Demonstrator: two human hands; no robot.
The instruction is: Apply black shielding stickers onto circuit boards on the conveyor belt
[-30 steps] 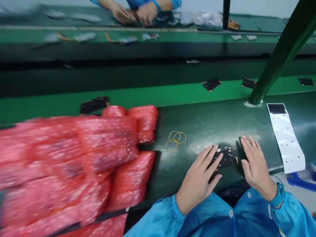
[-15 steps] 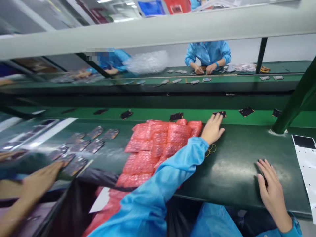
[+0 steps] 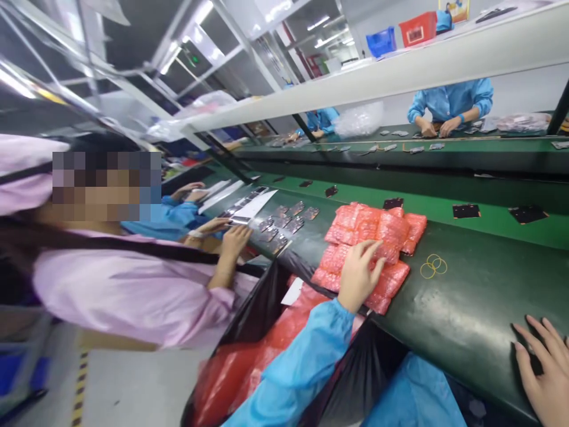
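Note:
My left hand (image 3: 359, 277) is over the pile of red bubble-wrap pouches (image 3: 349, 222), its fingers slightly bent and apart. Whether the fingertips press on the pouches I cannot tell; nothing shows in the hand. Far to the right, my right hand (image 3: 544, 362) rests on the dark green worktop (image 3: 466, 308) with fingers spread, partly cut off by the frame edge. Yellow rubber bands (image 3: 433, 266) lie on the worktop between my hands. Below the pile, a black bag (image 3: 267, 305) holds more red bubble wrap (image 3: 262, 356).
Flat black pieces (image 3: 466, 210) lie spaced along the bright green strip (image 3: 427, 214) behind the pile. At left are several circuit boards (image 3: 296, 224) and a co-worker in a pink sleeve (image 3: 133, 290). Another person in blue (image 3: 453, 101) works across the line, beneath a pale shelf (image 3: 355, 89).
My left hand has drawn back from the black pieces on the green strip to the red pouches. My view has swung left, and my right hand stays open on the worktop.

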